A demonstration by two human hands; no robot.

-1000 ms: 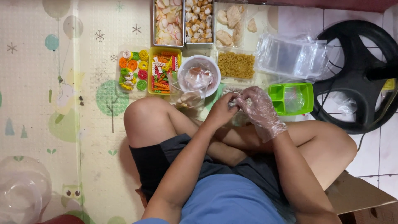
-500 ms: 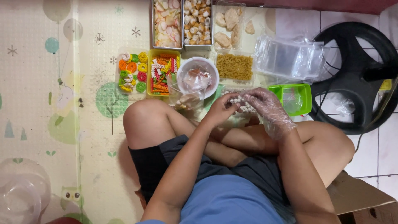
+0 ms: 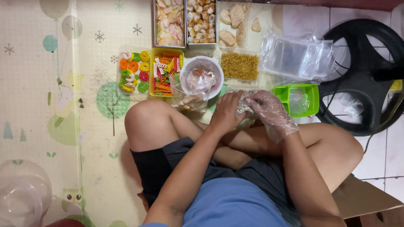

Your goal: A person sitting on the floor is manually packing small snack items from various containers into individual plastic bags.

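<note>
- Play mat (image 3: 63, 126) far left, pale with tree and owl prints, clear plastic lids (image 3: 19, 197) at its near left corner
- clear tray of coloured ring crackers (image 3: 134, 72), orange, green, yellow, red, just left of yellow tray (image 3: 165, 72) of mixed coloured stick crackers
- two metal tins far side: pale chips (image 3: 170, 22) and small round pieces (image 3: 201, 21), side by side, touching
- white bowl (image 3: 202, 77) lined with clear plastic bag, right of yellow tray, small filled bag leaning at its near edge
- left hand (image 3: 227, 112), bare, fingers curled and pinching small clear bag of white pieces (image 3: 244, 107), held above crossed legs, just near the bowl
- right hand (image 3: 271, 110) in clear plastic glove, fingers bent and pressed on the same bag from the right; hands touching
- tray of yellow curly crackers (image 3: 240, 66) far of the hands
- green container (image 3: 299, 98) just right of gloved hand
- stack of clear bags (image 3: 296, 56) beyond it
- black fan base (image 3: 366, 75) far right on tiled floor
</note>
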